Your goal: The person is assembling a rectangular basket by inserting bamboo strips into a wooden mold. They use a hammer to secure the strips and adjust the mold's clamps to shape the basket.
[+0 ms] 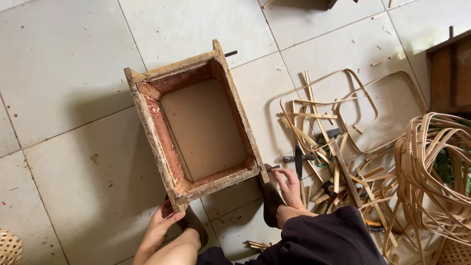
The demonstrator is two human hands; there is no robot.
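An open wooden box [147, 125] with worn, reddish inner walls and a plain board bottom stands on the tiled floor in front of me. My left hand [161, 226] rests against its near left corner, fingers curled on the wood. My right hand [289, 186] reaches to the floor by the box's near right corner, fingertips touching a small dark metal piece [273, 168]. My two feet in dark socks sit just below the box.
Bent bamboo strips and rounded frames [343, 105] lie scattered at right, with a hammer-like tool [298, 159] and pliers among them. A bundle of curved cane loops [431, 167] sits far right, beside dark wooden furniture [451, 73]. A woven basket edge [9, 248] shows bottom left.
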